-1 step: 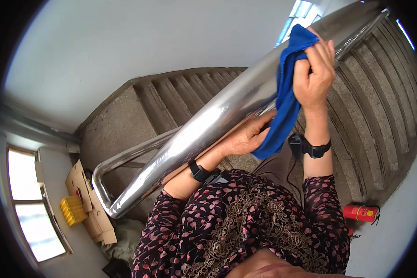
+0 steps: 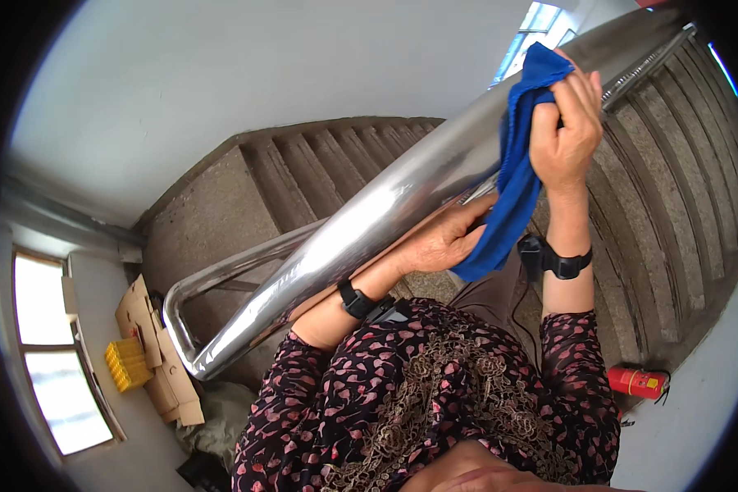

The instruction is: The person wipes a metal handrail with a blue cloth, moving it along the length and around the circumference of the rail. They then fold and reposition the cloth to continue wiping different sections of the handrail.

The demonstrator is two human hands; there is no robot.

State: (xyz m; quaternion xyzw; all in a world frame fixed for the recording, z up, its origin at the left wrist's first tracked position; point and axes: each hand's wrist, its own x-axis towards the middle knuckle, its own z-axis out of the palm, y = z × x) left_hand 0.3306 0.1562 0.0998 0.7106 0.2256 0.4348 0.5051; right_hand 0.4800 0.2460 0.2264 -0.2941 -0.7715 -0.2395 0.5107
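Note:
A thick, shiny metal handrail runs slantwise from lower left to upper right in front of me. On its upper part my right hand presses a blue cloth, fingers closed round a bunched fold. From there the cloth hangs in a long strip over the near side of the rail. Lower down, my left hand lies along the rail's near underside. Its thumb and forefinger reach toward the hanging cloth, but their tips are hidden behind it, so its grip does not show. Each wrist wears a black strap with a small device.
Concrete stairs climb on the right, and another flight lies beyond the rail. A bent metal rail end is at lower left. Flattened cardboard and a yellow crate-like stack stand below the window. A red fire extinguisher lies lower right.
The whole picture has shifted slightly, the right hand and cloth appearing a little farther right. Their hold and place on the rail look nearly the same.

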